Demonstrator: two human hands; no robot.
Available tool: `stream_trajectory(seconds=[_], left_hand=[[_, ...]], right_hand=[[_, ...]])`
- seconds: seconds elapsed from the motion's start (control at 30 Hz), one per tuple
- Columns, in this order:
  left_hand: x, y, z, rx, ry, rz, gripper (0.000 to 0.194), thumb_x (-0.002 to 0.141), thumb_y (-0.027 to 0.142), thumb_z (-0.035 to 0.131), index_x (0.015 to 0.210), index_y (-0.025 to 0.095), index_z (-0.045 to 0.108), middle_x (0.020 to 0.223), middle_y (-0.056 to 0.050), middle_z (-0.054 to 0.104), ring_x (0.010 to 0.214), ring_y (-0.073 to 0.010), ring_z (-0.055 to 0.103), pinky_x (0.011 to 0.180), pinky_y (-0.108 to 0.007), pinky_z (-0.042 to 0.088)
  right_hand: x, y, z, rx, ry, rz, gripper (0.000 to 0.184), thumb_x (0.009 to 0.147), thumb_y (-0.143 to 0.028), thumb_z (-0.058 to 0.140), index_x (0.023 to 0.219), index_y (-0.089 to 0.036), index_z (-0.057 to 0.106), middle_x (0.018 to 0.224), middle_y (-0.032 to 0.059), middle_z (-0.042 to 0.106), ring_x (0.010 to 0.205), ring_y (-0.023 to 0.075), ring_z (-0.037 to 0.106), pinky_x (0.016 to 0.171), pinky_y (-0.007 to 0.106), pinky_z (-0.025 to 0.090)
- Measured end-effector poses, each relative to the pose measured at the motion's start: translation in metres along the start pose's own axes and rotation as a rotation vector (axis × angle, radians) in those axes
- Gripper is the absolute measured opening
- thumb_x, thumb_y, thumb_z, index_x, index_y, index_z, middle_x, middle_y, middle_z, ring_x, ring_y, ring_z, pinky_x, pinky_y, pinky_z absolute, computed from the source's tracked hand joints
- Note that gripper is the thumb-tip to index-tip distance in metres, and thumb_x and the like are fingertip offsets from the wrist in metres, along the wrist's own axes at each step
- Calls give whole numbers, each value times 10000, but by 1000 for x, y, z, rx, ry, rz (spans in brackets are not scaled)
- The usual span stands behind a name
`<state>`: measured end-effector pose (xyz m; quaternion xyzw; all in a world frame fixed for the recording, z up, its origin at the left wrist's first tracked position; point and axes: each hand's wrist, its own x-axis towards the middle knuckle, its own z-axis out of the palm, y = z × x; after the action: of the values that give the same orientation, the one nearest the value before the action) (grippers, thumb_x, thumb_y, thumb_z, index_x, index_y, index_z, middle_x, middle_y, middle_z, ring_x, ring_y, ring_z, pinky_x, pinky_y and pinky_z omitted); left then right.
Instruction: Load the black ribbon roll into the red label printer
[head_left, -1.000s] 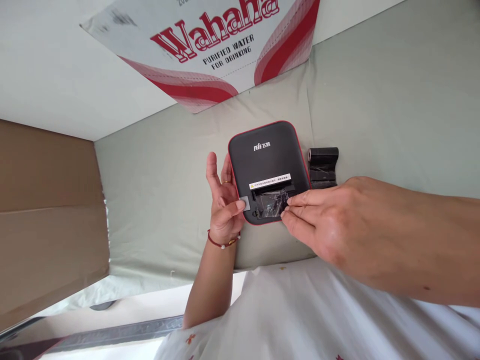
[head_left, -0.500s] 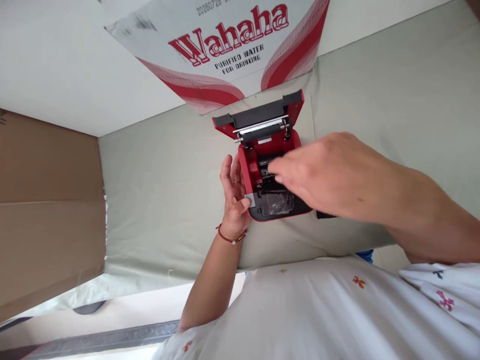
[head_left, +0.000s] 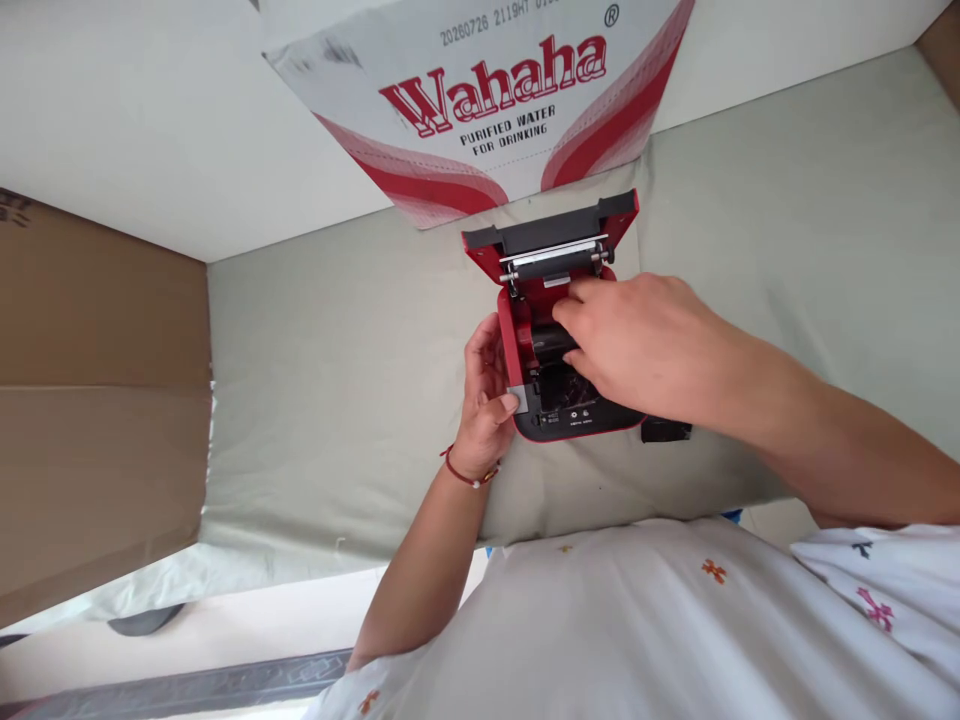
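A small red-and-black printer (head_left: pixel 577 424) rests on the cloth-covered table, its lid (head_left: pixel 549 232) raised and the red inner bay exposed. My left hand (head_left: pixel 481 410) grips the printer's left side, with the thumb on the grey tab at the front corner. Inside the bay lies a dark roll (head_left: pixel 551 343), and my right hand (head_left: pixel 649 345) has its fingers closed about it from the right. Those fingers cover the bay's right half. Black film (head_left: pixel 566 388) from the roll lies over the front panel.
Behind the printer stands a white and red water carton (head_left: pixel 502 120). Just right of the printer a piece of black film (head_left: pixel 666 430) shows below my right hand. A brown cardboard box (head_left: pixel 105 400) borders the left side. Pale green cloth (head_left: pixel 337 400) covers the table.
The printer's lid has swung from closed to raised. My right hand has moved from the film at the front slot into the bay, onto the roll. My left hand keeps its hold.
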<state>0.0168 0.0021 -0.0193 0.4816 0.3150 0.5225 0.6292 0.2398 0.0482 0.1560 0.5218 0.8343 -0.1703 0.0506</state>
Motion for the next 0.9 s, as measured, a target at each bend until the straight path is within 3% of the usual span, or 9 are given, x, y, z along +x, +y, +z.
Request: stream_trajectory(seconds=[0.1, 0.2, 0.3, 0.43, 0.5, 0.6, 0.7, 0.8, 0.9], left_hand=[[0, 3, 4, -6, 22, 8, 927, 927, 741, 1008, 1743, 481, 655, 1889, -47, 584, 1780, -403, 558, 1462, -562, 515], [1, 5, 6, -12, 49, 8, 926, 915, 763, 1007, 1718, 443, 678, 1869, -63, 595, 1786, -430, 545, 1472, -578, 501], [2, 5, 5, 2, 41, 2, 928, 909, 770, 1005, 1713, 431, 688, 1852, -74, 607, 1767, -425, 562, 1455, -569, 523], [2, 3, 0, 25, 38, 21, 911, 912, 772, 994, 1711, 452, 695, 1839, -57, 624, 1732, -396, 597, 1419, -529, 564], [2, 2, -1, 22, 35, 27, 899, 911, 760, 997, 1708, 470, 698, 1827, -40, 630, 1715, -379, 610, 1409, -508, 575], [2, 3, -1, 29, 33, 27, 889, 914, 740, 998, 1708, 466, 706, 1810, -37, 637, 1711, -367, 608, 1411, -493, 582], [3, 5, 0, 42, 48, 42, 879, 916, 750, 991, 1697, 446, 725, 1799, -43, 642, 1724, -364, 593, 1410, -475, 585], [3, 6, 1, 41, 52, 35, 873, 912, 747, 1002, 1688, 448, 733, 1798, -44, 648, 1716, -365, 602, 1416, -487, 580], [1, 6, 3, 24, 57, 29, 845, 929, 727, 996, 1681, 444, 734, 1785, -48, 661, 1667, -356, 643, 1377, -482, 606]], right_hand=[[-33, 18, -21, 133, 18, -72, 266, 1108, -286, 693, 1306, -203, 850, 1240, 111, 847, 931, 267, 749, 742, 377, 406], [-68, 62, -34, 300, 151, -135, 322, 1138, -453, 644, 1287, -272, 865, 1102, 56, 825, 798, 225, 692, 760, 396, 474], [-90, 118, -25, 127, 69, 116, 363, 1106, -553, 682, 1347, -345, 856, 1014, 50, 809, 734, 247, 664, 736, 415, 481], [-96, 162, 10, -74, -85, 383, 183, 1044, -422, 751, 1074, -277, 859, 965, 109, 817, 742, 267, 625, 729, 405, 451], [-94, 161, 25, -59, -45, 363, 289, 1075, -391, 703, 1215, -222, 892, 1170, 175, 858, 855, 296, 692, 813, 435, 522], [-84, 138, 39, 14, 23, 279, 544, 1185, -402, 530, 1595, -174, 808, 1577, 216, 782, 1242, 365, 781, 1018, 472, 591], [-68, 115, 53, 58, -13, 278, 518, 1184, -385, 520, 1571, -219, 822, 1578, 168, 787, 1268, 362, 799, 979, 449, 592], [-58, 103, 60, 81, -56, 305, 507, 1166, -363, 529, 1535, -187, 829, 1563, 200, 782, 1182, 382, 815, 869, 448, 570], [-71, 105, 47, 182, -110, 191, 444, 1131, -359, 592, 1449, -218, 869, 1424, 151, 831, 1109, 310, 824, 899, 410, 606]])
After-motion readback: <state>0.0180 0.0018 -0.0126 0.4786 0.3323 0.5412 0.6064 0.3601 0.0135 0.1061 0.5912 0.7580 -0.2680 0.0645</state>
